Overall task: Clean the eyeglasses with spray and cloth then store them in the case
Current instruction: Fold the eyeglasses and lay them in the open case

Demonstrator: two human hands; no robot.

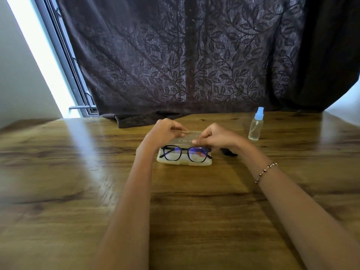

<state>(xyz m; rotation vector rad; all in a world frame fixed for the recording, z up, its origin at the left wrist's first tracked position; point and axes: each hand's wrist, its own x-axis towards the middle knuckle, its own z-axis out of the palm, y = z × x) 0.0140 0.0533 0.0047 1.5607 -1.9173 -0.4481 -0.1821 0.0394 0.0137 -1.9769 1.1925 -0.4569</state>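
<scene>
Eyeglasses (pixel 186 153) with a black frame sit at the centre of what we see, but we begin with the biggest thing. A dark curtain (pixel 185 55) with a leaf pattern fills the background, with a strip of bright window (pixel 44 61) at its left. Below it a wooden desk (pixel 58 172) spreads across the lower half.

Two bare forearms reach forward over the desk, and the right wrist wears a beaded bracelet (pixel 266 172). The left hand (pixel 165 131) and the right hand (pixel 216 136) meet at the far side of a translucent case (pixel 184 163). Each pinches one end of its clear lid (pixel 186 135) between curled fingers and thumb. We judge that two hands share the lid so it swings evenly and does not knock the frame.

The eyeglasses lie in the case's lower half, lenses facing us, with a blue glint on the glass. That is where the task wants them to end, so we read this as the storing step. We cannot tell whether the lid is being lowered or raised.

A small clear spray bottle (pixel 256 127) with a blue cap stands upright well to the right, out of the way. A dark cloth (pixel 228 152) lies crumpled on the desk just beside the right wrist, partly hidden.
</scene>
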